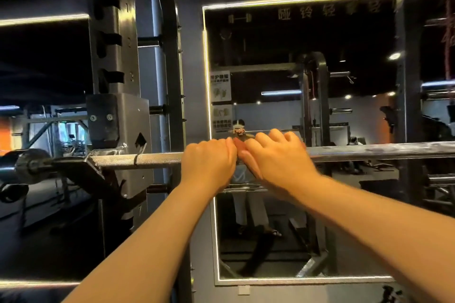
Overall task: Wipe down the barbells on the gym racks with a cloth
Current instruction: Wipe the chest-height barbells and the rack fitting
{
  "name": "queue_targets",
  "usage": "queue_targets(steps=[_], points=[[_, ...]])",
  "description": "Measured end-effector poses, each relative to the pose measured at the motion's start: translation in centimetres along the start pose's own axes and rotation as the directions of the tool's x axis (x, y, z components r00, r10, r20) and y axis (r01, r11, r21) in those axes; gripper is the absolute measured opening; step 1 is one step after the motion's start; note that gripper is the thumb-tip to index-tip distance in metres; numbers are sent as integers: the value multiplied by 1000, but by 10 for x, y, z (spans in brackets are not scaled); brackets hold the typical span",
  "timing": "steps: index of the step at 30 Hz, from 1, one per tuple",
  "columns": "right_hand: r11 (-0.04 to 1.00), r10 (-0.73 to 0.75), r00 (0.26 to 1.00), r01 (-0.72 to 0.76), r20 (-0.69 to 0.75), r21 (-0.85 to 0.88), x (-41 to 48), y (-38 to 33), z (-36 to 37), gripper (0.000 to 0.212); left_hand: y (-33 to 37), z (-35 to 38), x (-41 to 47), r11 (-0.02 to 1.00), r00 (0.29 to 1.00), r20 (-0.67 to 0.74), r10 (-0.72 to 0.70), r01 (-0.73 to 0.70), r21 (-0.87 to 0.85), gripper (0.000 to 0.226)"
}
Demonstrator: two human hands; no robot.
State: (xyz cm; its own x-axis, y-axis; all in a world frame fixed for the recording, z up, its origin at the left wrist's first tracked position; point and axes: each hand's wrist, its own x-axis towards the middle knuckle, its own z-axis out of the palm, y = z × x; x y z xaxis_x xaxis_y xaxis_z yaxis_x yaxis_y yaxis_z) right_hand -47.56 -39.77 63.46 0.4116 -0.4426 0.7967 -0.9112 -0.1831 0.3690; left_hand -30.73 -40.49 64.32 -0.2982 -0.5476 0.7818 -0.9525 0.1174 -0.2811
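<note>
A steel barbell point(152, 158) lies level across the rack at chest height, its knurled shaft running from the left sleeve point(22, 163) off to the right edge. My left hand point(209, 161) curls over the top of the bar near its middle. My right hand point(278, 155) sits right beside it, fingers curled over the bar. A small reddish cloth point(239, 144) shows in the gap between the two hands, under my right hand's fingers; most of it is hidden.
The black rack upright point(113, 56) with numbered holes and a J-hook point(118, 120) carries the bar at left. A lit-framed mirror point(307, 110) behind the bar reflects a person and more racks. Another upright point(408, 81) stands at right.
</note>
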Motion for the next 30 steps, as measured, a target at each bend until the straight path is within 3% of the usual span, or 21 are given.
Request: queue_targets(steps=[1,3,4,6,8,11,14,15,17,20,22,24,27,30], points=[[994,-35,986,17,163,106,13,7,-15,39,0,1,1,1000,1000,1,-13,13,-16,27],[938,-29,899,-127,438,324,34,15,-30,41,0,4,2,999,999,-14,-32,32,-15,28],[922,8,855,-207,518,328,40,15,-31,40,0,6,2,999,999,-25,-49,48,-13,32],[966,89,909,-179,407,188,36,4,-23,29,0,9,3,995,995,-38,-96,95,-35,40],[976,216,971,-215,104,-20,14,-17,-1,24,-1,9,1,992,993,-40,-115,112,-62,42],[957,289,948,-285,-135,45,-18,-41,25,32,-1,4,-3,994,996,-26,-86,84,-75,38],[977,215,961,-211,-176,43,-24,-38,27,42,-1,-2,-5,995,998,-6,-68,67,-71,31],[984,178,974,-176,-141,26,-17,-32,15,37,-1,-3,-5,997,998,-7,-56,55,-62,30],[987,100,992,-109,81,114,7,-9,-14,39,1,-3,-4,999,999,-16,-40,40,-33,29],[921,51,891,-216,450,324,40,25,-38,48,1,3,-1,999,998,-32,-47,47,6,34],[917,97,860,-273,500,292,44,29,-30,46,0,8,1,998,997,-34,-69,69,-1,33],[942,184,898,-277,399,188,37,23,-16,42,0,10,2,995,994,-49,-97,95,-32,31],[957,262,961,-271,88,105,16,4,-1,38,2,10,1,992,992,-70,-109,105,-69,33],[969,245,956,-238,-161,60,-19,-19,19,31,1,12,1,992,992,-63,-111,107,-70,34]])
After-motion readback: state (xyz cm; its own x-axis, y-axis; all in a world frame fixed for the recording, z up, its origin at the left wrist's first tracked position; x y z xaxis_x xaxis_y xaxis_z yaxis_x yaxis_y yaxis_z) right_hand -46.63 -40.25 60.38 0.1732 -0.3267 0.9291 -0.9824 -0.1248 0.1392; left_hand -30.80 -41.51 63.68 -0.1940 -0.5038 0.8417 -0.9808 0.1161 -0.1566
